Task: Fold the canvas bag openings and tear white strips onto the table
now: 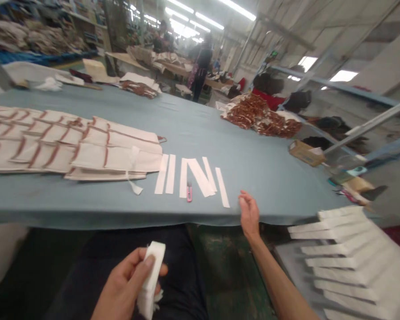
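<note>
Now the left hand (pixel 125 284) grips a folded white fabric strip (pixel 151 275), while the open right hand (pixel 249 214) sits just off the blue-grey surface (pixel 200 133), near loose white strips (pixel 162 174) and pink thread snips (pixel 189 192); factory tables (pixel 126 59) lie beyond.

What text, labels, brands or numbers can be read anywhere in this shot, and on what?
None can be read. The cardboard box at the right has a pale patch on top, too small and blurred to read. The pink thread snips show no legible marking. The folded white strip in the left hand shows no print.
</note>
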`<state>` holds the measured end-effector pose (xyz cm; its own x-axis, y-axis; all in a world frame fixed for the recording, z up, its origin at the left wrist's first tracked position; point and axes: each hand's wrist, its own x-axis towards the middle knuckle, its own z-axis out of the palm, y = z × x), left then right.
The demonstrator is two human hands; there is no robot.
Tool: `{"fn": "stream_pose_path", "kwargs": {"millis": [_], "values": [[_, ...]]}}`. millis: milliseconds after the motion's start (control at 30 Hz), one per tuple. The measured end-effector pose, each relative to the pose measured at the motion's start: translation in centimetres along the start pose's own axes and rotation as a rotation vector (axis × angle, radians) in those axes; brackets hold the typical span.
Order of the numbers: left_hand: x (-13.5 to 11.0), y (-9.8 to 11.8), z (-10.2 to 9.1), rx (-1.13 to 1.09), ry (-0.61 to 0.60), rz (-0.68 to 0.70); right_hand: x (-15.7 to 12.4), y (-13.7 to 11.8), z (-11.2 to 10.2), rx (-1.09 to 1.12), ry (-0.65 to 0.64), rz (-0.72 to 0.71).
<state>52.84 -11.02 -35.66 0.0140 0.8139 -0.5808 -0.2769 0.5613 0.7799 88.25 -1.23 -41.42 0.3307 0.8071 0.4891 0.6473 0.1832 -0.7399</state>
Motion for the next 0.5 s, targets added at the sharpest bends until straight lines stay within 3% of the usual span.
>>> {"fn": "stream_pose_path", "kwargs": {"millis": [100,167,233,300,400,500], "values": [[-0.1,1.8,0.0,-0.171,0.017,-0.056,-2.6,-5.8,1.2,0.068,-0.137,0.032],[-0.1,2.4,-0.3,-0.263,0.043,-0.136,-4.8,-10.6,1.8,0.108,-0.278,-0.046],[-0.1,2.8,-0.6,-0.329,0.059,-0.195,-6.5,-15.1,2.6,0.163,-0.408,-0.306],[-0.2,2.8,-1.1,-0.368,0.028,-0.179,-7.7,-18.5,3.7,0.166,-0.456,-0.527],[-0.3,2.7,-1.8,-0.386,-0.029,-0.104,-8.4,-20.7,5.5,0.094,-0.520,-0.691],[-0.3,2.6,-2.1,-0.392,-0.036,-0.092,-8.8,-20.4,6.7,0.045,-0.574,-0.706]]}}
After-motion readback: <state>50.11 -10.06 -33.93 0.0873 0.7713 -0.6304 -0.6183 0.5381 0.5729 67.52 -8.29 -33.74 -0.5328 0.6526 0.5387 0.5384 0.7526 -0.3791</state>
